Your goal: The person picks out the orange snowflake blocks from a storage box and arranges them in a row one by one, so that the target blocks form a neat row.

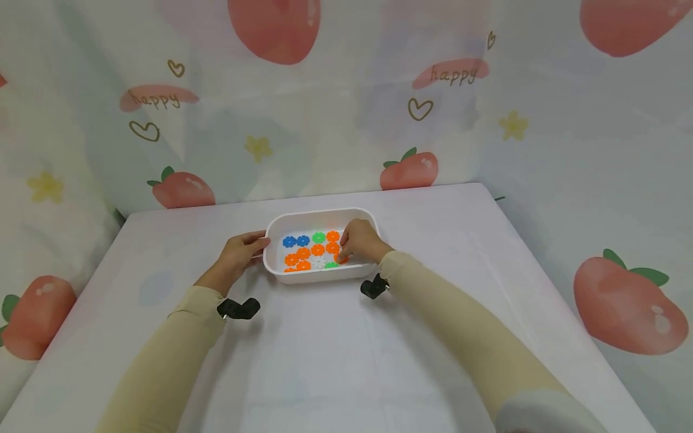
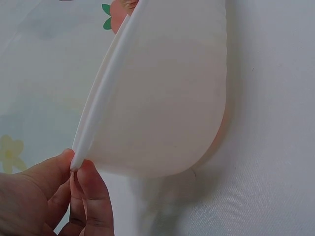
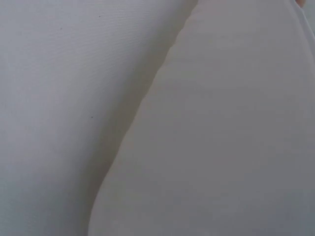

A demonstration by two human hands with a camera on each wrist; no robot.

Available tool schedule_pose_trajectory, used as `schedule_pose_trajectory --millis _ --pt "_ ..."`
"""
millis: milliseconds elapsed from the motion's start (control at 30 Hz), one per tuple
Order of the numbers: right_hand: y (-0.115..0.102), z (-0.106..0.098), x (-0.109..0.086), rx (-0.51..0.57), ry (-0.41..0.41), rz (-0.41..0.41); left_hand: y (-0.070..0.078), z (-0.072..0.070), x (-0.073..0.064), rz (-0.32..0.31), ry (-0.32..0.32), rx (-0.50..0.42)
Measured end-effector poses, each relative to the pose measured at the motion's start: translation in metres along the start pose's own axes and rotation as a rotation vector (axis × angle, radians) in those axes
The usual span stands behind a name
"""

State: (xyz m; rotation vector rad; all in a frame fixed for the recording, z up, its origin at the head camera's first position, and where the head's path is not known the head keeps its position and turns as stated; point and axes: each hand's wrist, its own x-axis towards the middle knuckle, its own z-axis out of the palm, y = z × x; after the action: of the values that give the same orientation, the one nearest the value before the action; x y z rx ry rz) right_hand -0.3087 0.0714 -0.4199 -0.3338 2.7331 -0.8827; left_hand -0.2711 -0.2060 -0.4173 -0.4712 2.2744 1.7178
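A white plastic tray (image 1: 316, 277) with rounded corners stands on the table, holding several flat flower-shaped discs. Orange discs (image 1: 317, 249) make up most of them, with two blue discs (image 1: 289, 242), green discs (image 1: 319, 237) and white ones (image 1: 319, 263) among them. My left hand (image 1: 240, 254) pinches the tray's left rim between thumb and fingers; the left wrist view shows this grip (image 2: 78, 196) up close. Inside the tray at its right end, my right hand (image 1: 361, 240) points down with curled fingers, its fingertips on an orange disc (image 1: 343, 260). The right wrist view shows only the tray's outer wall (image 3: 211, 123).
The white-covered table (image 1: 314, 361) extends in front of the tray and to both sides. Behind it hangs a cloth backdrop (image 1: 325, 120) printed with fruit, hearts and stars. Each wrist carries a small black camera mount (image 1: 238, 309).
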Motion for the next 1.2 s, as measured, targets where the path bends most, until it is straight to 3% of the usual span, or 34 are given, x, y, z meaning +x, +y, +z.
schedule_pose_trajectory --millis 500,1200 --pt "0.0011 0.0049 0.0014 -0.02 0.059 -0.033 -0.0018 -0.0009 0.0002 -0.002 0.013 -0.008" --pt "-0.0068 0.0014 -0.0015 -0.006 0.01 -0.006 -0.003 0.0 0.0021 -0.021 0.027 -0.019"
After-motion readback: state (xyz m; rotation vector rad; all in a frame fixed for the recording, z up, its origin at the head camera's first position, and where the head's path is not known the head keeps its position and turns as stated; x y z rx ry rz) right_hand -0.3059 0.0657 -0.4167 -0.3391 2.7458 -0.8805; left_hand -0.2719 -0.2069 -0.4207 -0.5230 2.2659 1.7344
